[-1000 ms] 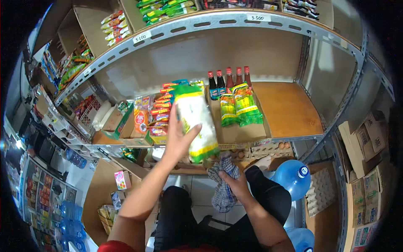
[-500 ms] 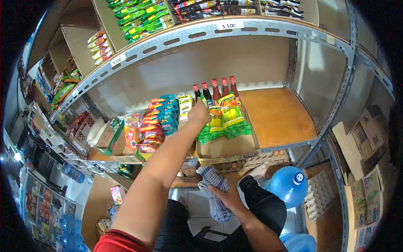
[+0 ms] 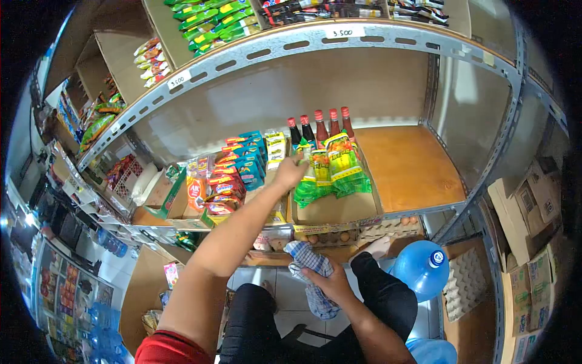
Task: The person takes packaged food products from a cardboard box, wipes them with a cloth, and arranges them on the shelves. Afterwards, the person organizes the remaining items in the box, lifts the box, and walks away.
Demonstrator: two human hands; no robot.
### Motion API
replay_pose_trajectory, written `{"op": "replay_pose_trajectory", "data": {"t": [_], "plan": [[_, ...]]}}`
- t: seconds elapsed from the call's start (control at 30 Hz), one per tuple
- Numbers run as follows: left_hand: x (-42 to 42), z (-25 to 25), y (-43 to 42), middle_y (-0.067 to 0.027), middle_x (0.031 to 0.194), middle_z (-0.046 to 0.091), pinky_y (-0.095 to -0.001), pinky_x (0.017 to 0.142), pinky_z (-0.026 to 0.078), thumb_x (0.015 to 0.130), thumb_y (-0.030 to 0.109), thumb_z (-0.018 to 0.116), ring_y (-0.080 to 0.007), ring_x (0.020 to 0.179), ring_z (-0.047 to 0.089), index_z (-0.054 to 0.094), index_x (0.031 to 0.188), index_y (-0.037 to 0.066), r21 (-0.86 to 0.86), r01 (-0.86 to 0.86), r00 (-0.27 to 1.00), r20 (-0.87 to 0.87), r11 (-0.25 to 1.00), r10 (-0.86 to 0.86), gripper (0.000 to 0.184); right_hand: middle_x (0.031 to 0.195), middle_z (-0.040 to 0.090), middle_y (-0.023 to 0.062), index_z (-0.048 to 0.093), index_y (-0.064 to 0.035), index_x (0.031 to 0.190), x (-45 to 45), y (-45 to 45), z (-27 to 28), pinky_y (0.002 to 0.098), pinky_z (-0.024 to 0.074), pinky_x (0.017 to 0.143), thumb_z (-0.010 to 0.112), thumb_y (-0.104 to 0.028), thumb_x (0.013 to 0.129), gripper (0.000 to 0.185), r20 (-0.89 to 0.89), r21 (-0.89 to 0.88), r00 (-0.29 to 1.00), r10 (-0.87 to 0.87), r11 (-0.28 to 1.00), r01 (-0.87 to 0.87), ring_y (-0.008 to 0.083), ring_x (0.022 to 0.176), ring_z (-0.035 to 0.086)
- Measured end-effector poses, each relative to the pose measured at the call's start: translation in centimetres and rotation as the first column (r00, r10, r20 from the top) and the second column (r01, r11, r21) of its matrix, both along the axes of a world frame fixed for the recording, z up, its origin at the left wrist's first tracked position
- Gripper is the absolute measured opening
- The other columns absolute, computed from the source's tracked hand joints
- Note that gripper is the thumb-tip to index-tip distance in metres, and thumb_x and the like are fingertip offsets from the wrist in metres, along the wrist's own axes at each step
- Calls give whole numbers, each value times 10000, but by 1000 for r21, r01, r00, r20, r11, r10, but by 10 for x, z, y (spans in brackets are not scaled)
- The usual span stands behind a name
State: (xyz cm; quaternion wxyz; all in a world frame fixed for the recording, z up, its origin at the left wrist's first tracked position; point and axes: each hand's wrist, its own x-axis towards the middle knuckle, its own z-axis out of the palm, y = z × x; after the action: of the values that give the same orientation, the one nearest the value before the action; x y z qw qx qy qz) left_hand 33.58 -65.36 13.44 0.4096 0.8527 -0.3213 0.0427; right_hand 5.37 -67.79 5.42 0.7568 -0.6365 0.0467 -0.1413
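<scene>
My left hand (image 3: 290, 172) is closed on the upper part of a green and white packet (image 3: 307, 186), which stands at the left end of the shallow carton (image 3: 339, 213). Beside it in the carton are two yellow-green packets (image 3: 342, 161), with several dark and red bottles (image 3: 319, 128) behind them. Lower down, my right hand (image 3: 330, 284) grips a checked cloth (image 3: 313, 267) in front of the shelf, over my legs.
Left of the carton stand boxes of red and blue sachets (image 3: 225, 182). Below are egg trays (image 3: 391, 229) and a blue water bottle (image 3: 420, 270). The metal shelf edge (image 3: 260, 53) arches above; an open cardboard box (image 3: 136, 297) stands at lower left.
The green and white packet has gone from in front of the shelf into the carton, my left hand moving with it. My right hand still holds the cloth.
</scene>
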Motion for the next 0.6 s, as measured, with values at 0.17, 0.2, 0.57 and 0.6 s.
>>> {"op": "replay_pose_trajectory", "data": {"t": [0.17, 0.2, 0.57, 0.6], "plan": [[-9, -28, -2, -261, 1278, 345, -324, 990, 279, 775, 312, 579, -329, 1203, 345, 258, 1283, -43, 144, 61, 978, 190, 988, -88, 697, 839, 616, 46, 571, -9, 928, -1, -2, -2, 264, 456, 711, 703, -202, 717, 315, -72, -63, 997, 15, 998, -20, 108, 752, 566], [-8, -34, 1, -253, 1320, 291, -298, 1009, 249, 799, 302, 568, -310, 1239, 302, 161, 1327, -28, 144, 66, 946, 305, 987, -108, 744, 839, 616, 46, 571, -9, 928, 0, -6, -8, 264, 456, 711, 703, -202, 717, 315, -81, -70, 996, 38, 997, -44, 108, 752, 566], [-237, 17, 182, -173, 1146, 509, -345, 915, 367, 819, 164, 562, -262, 1071, 487, 472, 1153, 1, -225, 414, 883, -137, 882, -449, 382, 933, 578, 66, 539, 10, 1018, 2, -15, -46, 289, 412, 762, 631, -234, 769, 361, -195, -207, 981, -8, 978, -33, 153, 828, 524], [-256, 16, 211, -179, 1121, 525, -347, 907, 376, 820, 170, 564, -271, 1067, 493, 497, 1118, -14, -255, 422, 888, -76, 870, -453, 357, 936, 578, 66, 539, 14, 1015, 2, -10, -46, 286, 410, 767, 631, -224, 770, 354, -210, -281, 978, -13, 958, -48, 150, 832, 523]]}}
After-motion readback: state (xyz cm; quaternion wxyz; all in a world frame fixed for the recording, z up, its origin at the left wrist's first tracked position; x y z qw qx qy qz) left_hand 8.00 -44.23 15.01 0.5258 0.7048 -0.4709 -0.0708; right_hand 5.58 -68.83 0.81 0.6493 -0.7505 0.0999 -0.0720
